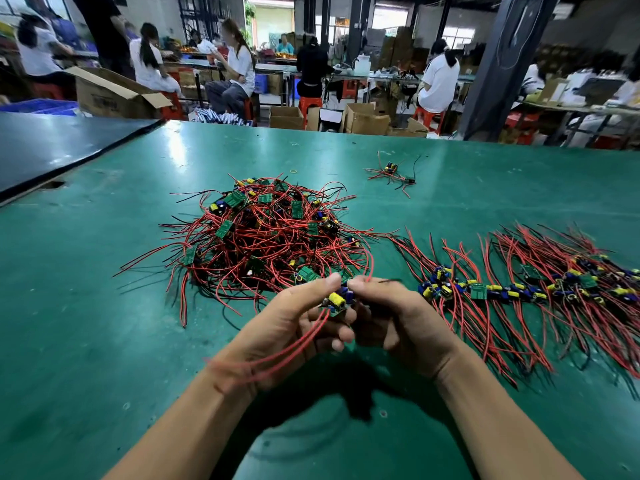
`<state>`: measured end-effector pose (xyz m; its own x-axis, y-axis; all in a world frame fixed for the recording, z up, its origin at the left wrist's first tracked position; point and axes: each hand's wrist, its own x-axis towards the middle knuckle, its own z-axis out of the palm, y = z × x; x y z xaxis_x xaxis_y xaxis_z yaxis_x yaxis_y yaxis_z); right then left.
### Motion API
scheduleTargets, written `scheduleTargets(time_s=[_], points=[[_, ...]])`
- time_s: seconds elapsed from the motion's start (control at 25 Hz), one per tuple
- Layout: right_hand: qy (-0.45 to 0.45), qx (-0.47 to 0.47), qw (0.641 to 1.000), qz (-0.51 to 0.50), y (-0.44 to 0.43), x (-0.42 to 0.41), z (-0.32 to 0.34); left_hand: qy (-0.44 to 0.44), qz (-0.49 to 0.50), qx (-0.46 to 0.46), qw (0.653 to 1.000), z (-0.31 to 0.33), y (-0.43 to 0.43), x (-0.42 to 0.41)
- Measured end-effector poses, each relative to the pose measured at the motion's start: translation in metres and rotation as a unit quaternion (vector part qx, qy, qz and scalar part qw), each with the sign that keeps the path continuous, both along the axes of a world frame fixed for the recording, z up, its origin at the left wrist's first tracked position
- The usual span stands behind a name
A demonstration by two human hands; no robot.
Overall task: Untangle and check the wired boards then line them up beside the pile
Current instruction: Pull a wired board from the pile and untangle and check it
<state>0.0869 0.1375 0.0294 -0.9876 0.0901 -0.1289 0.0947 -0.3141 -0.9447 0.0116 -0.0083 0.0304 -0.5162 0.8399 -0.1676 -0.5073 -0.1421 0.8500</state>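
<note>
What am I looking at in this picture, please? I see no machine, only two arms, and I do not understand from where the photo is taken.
There is no machine here: a person works with bare hands. The single picture comes from a camera worn on that person's head, looking forward and down, so the arms enter from the bottom. The left hand and the right hand together hold one small wired board; its red wires trail back over the left wrist. On the green table lies a tangled pile of such boards, and to its right a row already laid side by side. A few more boards lie apart, farther back. Other people sit in the background.
</note>
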Motion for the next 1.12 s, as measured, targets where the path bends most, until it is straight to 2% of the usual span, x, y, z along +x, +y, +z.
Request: scheduleTargets(time_s=[0.16, 0.4, 0.48, 0.6, 0.8, 1.12], points=[[0.017, 0.03, 0.997, -0.069, 0.002, -0.007, -0.007, 0.024, 0.069, 0.009, 0.997, -0.007, 0.002, -0.001], [0.05, -0.019, 0.996, -0.068, 0.003, -0.007, -0.007, 0.022, 0.035, 0.021, 0.999, -0.011, 0.001, -0.001], [0.051, -0.025, 0.996, -0.066, 0.003, -0.007, -0.007, 0.038, 0.034, -0.001, 0.999, -0.011, 0.002, 0.0], [0.029, -0.006, 0.999, -0.044, 0.0, -0.005, -0.006, 0.075, 0.035, -0.036, 0.996, -0.011, 0.004, 0.005], [0.0, -0.003, 1.0, -0.026, -0.002, -0.004, -0.005, 0.089, 0.09, -0.048, 0.991, -0.015, 0.009, 0.01], [-0.021, 0.014, 0.998, -0.06, 0.0, -0.008, -0.01, 0.138, 0.116, -0.063, 0.982, -0.016, 0.01, 0.012]])
